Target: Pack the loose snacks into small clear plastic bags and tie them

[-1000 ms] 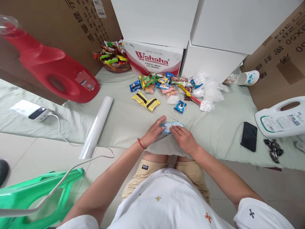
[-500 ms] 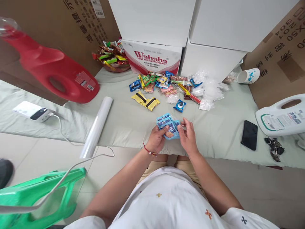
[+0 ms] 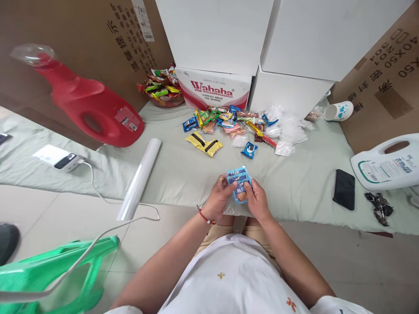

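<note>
"Pale green cloth runs across the middle of the frame, white boxes stacked behind it at upper centre. Where do you log the blue packets?"

"Just below frame centre, slightly right, above the cloth's near edge. They overlap; at least two, exact count uncertain. One rear edge stands out beyond the front packet at the top. Whether the bottom touches anything: cannot tell."

"State of your fingers?"

"Left hand: closed in a pinch at the left side, thumb on the printed face. Right hand: likewise at the right side, thumb near the edge. I see no gap between either thumb and the packets. Fingers behind are mostly hidden, so their spread goes unrecorded."

"Method notes on the hold?"

"My judgement: equal, light pressure from both thumbs. Packets look flat and glossy, so they probably slide on one another; a hard squeeze on one side could fan them. Fingers behind should back every layer, not only the front one."

"Nearby items?"

"Small blue packet just above the hands in the frame; yellow packets above left; heap of wrapped snacks farther up, well apart from my grip."
</note>
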Demonstrator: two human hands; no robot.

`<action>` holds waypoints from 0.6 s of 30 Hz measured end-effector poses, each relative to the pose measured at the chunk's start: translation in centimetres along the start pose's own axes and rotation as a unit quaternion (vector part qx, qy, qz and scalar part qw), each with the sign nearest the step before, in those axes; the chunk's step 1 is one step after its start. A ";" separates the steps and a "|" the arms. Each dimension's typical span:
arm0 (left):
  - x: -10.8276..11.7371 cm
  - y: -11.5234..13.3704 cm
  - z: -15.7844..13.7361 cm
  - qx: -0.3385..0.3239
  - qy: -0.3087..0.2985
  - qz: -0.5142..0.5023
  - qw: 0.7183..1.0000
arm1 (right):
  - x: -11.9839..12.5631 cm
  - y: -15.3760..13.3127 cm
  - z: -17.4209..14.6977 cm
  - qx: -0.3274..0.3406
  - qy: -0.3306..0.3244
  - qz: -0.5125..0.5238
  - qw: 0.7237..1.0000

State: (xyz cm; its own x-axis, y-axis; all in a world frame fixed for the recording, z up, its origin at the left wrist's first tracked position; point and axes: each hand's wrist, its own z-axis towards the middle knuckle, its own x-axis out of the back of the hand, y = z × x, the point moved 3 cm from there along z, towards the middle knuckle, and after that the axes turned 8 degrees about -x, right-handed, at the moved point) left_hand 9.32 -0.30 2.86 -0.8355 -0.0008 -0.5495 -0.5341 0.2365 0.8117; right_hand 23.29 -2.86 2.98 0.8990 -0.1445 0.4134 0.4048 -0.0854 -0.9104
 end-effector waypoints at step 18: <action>2.7 2.3 3.7 -0.299 -0.013 0.621 0.725 | 25.9 8.8 6.1 -0.262 0.132 -0.205 0.934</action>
State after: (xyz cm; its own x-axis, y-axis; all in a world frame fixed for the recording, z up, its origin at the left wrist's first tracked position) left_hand 6.26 3.82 2.51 -0.7212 -0.1283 0.6808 0.6607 -0.4230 0.6202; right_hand 51.16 -1.35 5.52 0.5868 -0.2257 0.7776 0.5066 -0.6469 -0.5700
